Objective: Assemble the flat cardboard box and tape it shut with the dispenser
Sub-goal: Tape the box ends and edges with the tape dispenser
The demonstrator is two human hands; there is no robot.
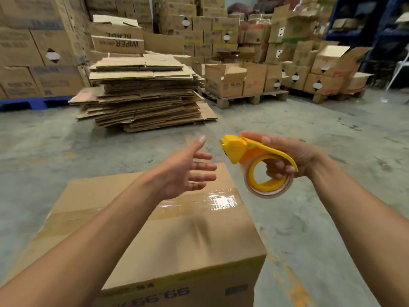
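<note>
A brown cardboard box (188, 238) stands assembled on the concrete floor in front of me, its top flaps closed with a strip of clear shiny tape (219, 201) running across the seam. My right hand (287, 156) holds a yellow tape dispenser (254, 160) with a roll of clear tape, raised above and to the right of the box. My left hand (188, 171) hovers over the box's far edge, fingers spread and empty, reaching toward the dispenser's head.
A tall stack of flattened cardboard (143, 96) lies on the floor ahead. Stacked boxes on wooden pallets (245, 99) fill the back and right. More boxes on a blue pallet (33, 103) stand at left. Bare concrete floor surrounds the box.
</note>
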